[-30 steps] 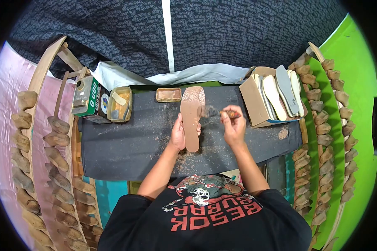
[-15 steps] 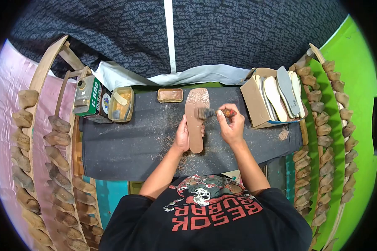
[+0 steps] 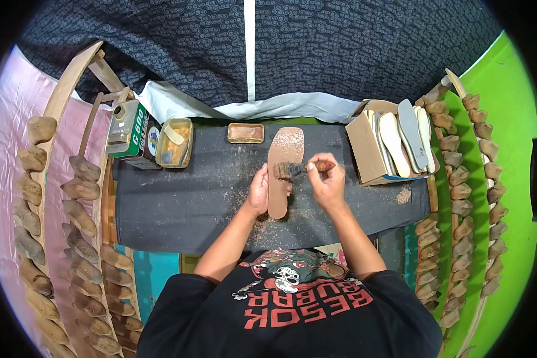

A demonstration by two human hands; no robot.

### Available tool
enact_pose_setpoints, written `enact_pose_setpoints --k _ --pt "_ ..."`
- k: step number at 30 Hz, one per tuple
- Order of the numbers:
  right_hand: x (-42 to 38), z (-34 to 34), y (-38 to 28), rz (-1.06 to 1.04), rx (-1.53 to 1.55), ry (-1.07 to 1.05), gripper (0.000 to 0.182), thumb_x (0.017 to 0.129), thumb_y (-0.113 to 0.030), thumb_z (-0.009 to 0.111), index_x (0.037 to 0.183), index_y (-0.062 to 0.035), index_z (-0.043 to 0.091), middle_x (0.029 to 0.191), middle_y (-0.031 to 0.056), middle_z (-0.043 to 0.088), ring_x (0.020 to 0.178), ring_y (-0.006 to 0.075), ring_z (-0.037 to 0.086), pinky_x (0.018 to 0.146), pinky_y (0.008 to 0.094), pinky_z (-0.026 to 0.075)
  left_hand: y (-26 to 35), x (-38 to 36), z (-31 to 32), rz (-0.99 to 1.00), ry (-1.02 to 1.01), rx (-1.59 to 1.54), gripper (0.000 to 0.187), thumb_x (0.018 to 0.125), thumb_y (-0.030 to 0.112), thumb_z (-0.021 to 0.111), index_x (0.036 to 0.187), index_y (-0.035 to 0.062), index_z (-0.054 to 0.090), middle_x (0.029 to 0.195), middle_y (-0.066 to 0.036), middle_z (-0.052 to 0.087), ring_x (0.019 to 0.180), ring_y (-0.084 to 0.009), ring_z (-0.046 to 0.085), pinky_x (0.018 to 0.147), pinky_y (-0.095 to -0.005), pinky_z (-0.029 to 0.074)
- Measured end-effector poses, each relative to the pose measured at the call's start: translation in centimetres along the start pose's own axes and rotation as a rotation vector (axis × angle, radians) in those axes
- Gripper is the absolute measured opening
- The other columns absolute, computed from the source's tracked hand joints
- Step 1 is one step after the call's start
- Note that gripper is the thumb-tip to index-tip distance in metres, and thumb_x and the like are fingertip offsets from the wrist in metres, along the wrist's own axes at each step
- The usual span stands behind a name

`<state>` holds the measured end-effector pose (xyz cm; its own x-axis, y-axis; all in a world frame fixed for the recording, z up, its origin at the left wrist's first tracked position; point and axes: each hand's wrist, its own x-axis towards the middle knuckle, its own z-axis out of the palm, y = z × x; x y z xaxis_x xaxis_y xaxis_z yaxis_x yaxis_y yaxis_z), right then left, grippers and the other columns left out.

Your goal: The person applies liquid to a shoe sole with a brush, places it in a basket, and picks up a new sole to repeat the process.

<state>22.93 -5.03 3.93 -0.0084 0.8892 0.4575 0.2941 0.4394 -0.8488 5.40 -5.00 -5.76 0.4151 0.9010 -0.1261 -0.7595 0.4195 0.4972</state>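
My left hand (image 3: 259, 190) holds a brown shoe sole (image 3: 277, 194) from its left side, with fingertips showing at its right edge. The sole is held lengthwise over the dark cloth, its wide upper end speckled with pale crumbs. In my right hand (image 3: 327, 181) is the handle of a brush (image 3: 290, 171), pinched between thumb and fingers. The brush's bristles lie against the middle of the sole. Brown crumbs are scattered on the cloth around both hands.
A dark cloth (image 3: 161, 215) covers the table. On it stand a green can (image 3: 127, 131), a tray with a spatula (image 3: 176, 146), a small tray (image 3: 246, 133) and a cardboard box of insoles (image 3: 367, 149). Racks of wooden shoe lasts (image 3: 80, 188) flank both sides.
The brush has moved slightly down along the sole, and my right hand has tilted with it. The sole leans a little more to the right at its top.
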Motion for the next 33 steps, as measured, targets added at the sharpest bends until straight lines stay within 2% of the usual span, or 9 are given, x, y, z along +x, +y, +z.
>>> enact_pose_setpoints --k 2,6,10,14,17,22,26,28,33 --pt "1.4 -0.2 0.7 0.09 0.065 0.056 0.006 0.093 -0.006 0.065 0.097 -0.0023 0.061 0.077 -0.0006 0.063 0.07 0.0056 0.056 0.063 0.0244 0.047 0.1 -0.1 0.3 -0.009 -0.056 0.024 0.057 0.104 0.05 0.028 0.127 0.0057 0.056 0.099 -0.011 0.066 0.082 -0.0234 0.063 0.076 -0.0373 0.054" --pt "4.4 0.1 1.9 -0.004 0.074 0.164 0.007 0.098 -0.004 0.06 0.103 -0.003 0.057 0.083 0.0 0.06 0.069 0.0054 0.055 0.061 0.0216 0.046 -0.9 0.2 0.2 -0.017 -0.17 0.073 0.057 0.104 0.049 0.028 0.126 0.0054 0.057 0.097 -0.012 0.066 0.081 -0.0228 0.064 0.076 -0.0371 0.053" --pt "2.1 0.8 1.4 0.104 0.194 0.091 0.006 0.094 -0.005 0.064 0.099 -0.0022 0.061 0.082 0.0001 0.064 0.075 0.0043 0.056 0.066 0.0222 0.047 -0.4 0.2 0.7 -0.012 -0.083 0.022 0.058 0.104 0.049 0.027 0.125 0.005 0.057 0.093 -0.013 0.066 0.08 -0.0225 0.064 0.075 -0.0368 0.053" --pt "1.2 1.3 1.1 0.038 0.071 0.016 0.007 0.093 -0.005 0.065 0.097 -0.0016 0.061 0.081 0.0 0.063 0.072 0.0044 0.056 0.064 0.0229 0.048 -0.5 -0.1 -0.2 -0.046 0.002 0.04 0.059 0.104 0.05 0.027 0.125 0.0051 0.057 0.092 -0.013 0.067 0.078 -0.0224 0.064 0.074 -0.0363 0.053" --pt "3.5 1.0 1.5 0.061 0.126 0.179 0.007 0.092 -0.005 0.066 0.097 -0.0013 0.061 0.08 0.0006 0.064 0.071 0.0047 0.057 0.062 0.023 0.048 -0.9 0.0 -0.3 -0.026 -0.103 0.073 0.059 0.104 0.051 0.026 0.125 0.0051 0.057 0.094 -0.013 0.067 0.079 -0.0221 0.064 0.075 -0.0358 0.053" --pt "2.9 1.0 1.0 0.075 0.126 0.151 0.008 0.092 -0.006 0.066 0.098 -0.0014 0.062 0.078 0.0 0.064 0.07 0.0041 0.057 0.062 0.0223 0.048 -0.5 0.3 0.9 0.0 -0.056 0.048 0.059 0.104 0.051 0.026 0.125 0.0053 0.057 0.094 -0.013 0.067 0.08 -0.022 0.064 0.075 -0.0355 0.053" --pt "1.4 1.0 0.9 -0.01 0.041 0.109 0.009 0.091 -0.005 0.067 0.097 -0.0013 0.061 0.08 0.0001 0.064 0.071 0.0039 0.058 0.064 0.0222 0.049 -0.2 0.4 0.6 0.009 0.023 0.074 0.06 0.105 0.052 0.025 0.127 0.0059 0.057 0.094 -0.013 0.066 0.08 -0.0216 0.063 0.074 -0.0356 0.052" --pt "2.2 0.1 1.5 0.063 0.071 0.246 0.009 0.091 -0.005 0.067 0.097 -0.0011 0.061 0.081 0.0007 0.065 0.072 0.0045 0.059 0.064 0.0226 0.049 -0.2 0.4 0.1 0.018 -0.011 0.068 0.06 0.105 0.053 0.026 0.127 0.0062 0.057 0.094 -0.012 0.066 0.08 -0.0212 0.063 0.074 -0.0356 0.052" --pt "2.2 -1.0 2.0 0.096 0.124 0.295 0.008 0.093 -0.003 0.065 0.099 -0.0009 0.06 0.083 0.0004 0.064 0.074 0.0049 0.058 0.067 0.0227 0.049 -0.3 0.2 0.6 0.018 -0.05 0.061 0.062 0.104 0.057 0.027 0.127 0.0071 0.057 0.092 -0.011 0.064 0.079 -0.0203 0.061 0.074 -0.0355 0.051"
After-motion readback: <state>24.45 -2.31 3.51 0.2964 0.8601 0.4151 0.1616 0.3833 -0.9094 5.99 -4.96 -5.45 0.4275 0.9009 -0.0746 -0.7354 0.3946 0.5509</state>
